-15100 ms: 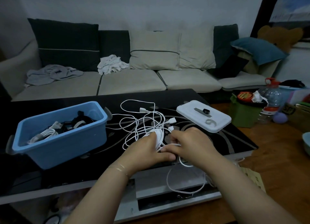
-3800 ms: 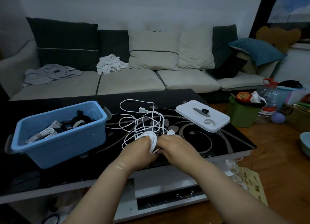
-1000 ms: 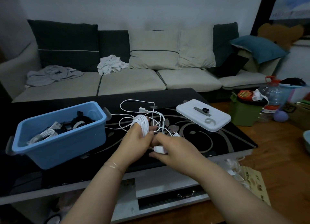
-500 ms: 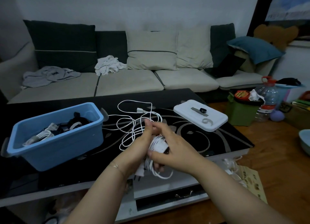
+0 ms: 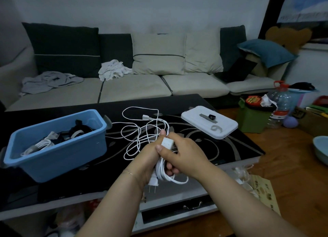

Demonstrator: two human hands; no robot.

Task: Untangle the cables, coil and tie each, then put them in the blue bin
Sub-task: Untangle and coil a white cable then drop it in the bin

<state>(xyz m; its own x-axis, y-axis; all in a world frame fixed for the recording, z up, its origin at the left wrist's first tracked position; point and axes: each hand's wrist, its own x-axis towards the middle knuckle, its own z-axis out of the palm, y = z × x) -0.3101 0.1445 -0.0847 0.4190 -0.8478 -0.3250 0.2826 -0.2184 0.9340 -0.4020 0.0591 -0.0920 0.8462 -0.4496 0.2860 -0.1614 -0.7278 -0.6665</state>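
Over our black glass coffee table (image 5: 230,148), we clasp a coiled white power cable (image 5: 162,171) in both fists, left hand (image 5: 147,158) and right hand (image 5: 184,155) curled round it; tangled white cables (image 5: 140,130) lie just beyond, the blue bin (image 5: 58,153) left

black table (image 5: 230,144), blue bin (image 5: 58,153), white lid (image 5: 209,124), loose cables (image 5: 140,130)

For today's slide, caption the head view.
Both hands grip a coiled white cable beside the blue bin.
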